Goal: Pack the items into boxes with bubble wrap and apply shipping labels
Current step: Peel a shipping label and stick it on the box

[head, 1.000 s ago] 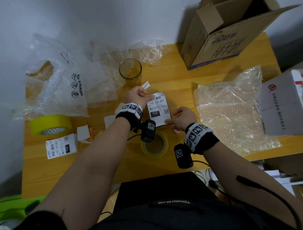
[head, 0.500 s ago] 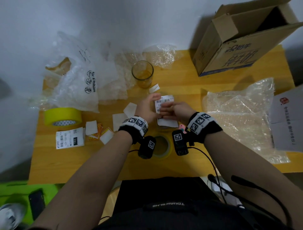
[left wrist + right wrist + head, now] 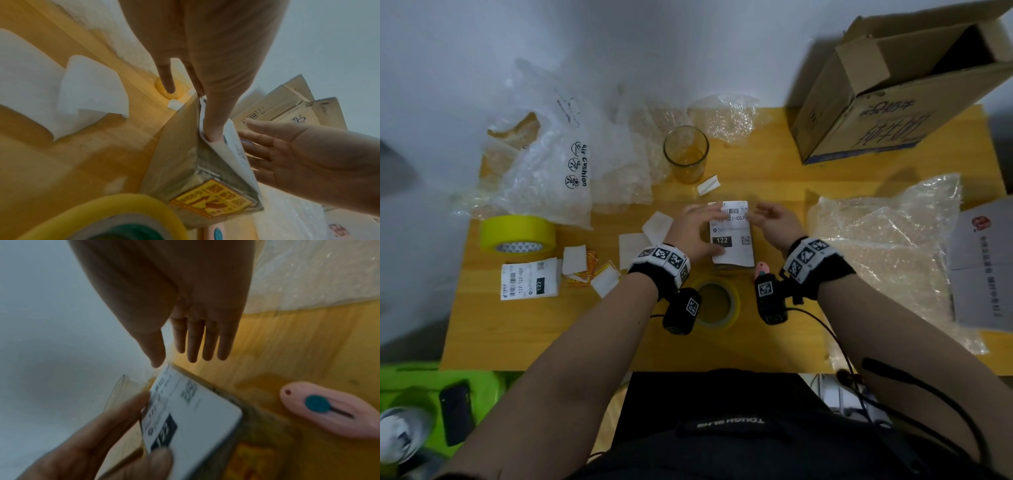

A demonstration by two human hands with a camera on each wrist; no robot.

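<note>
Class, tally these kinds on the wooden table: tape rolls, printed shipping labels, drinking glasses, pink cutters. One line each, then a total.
Tape rolls: 2 (wide yellow tape roll, thin yellowish tape roll)
Printed white paper shipping labels: 2 (centre label, loose left label)
Clear drinking glass: 1
Pink plastic cutter: 1
Total: 6

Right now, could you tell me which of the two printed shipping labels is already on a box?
The shipping label under the left hand lies on the small box. The other label lies loose on the table near the yellow tape roll.
</note>
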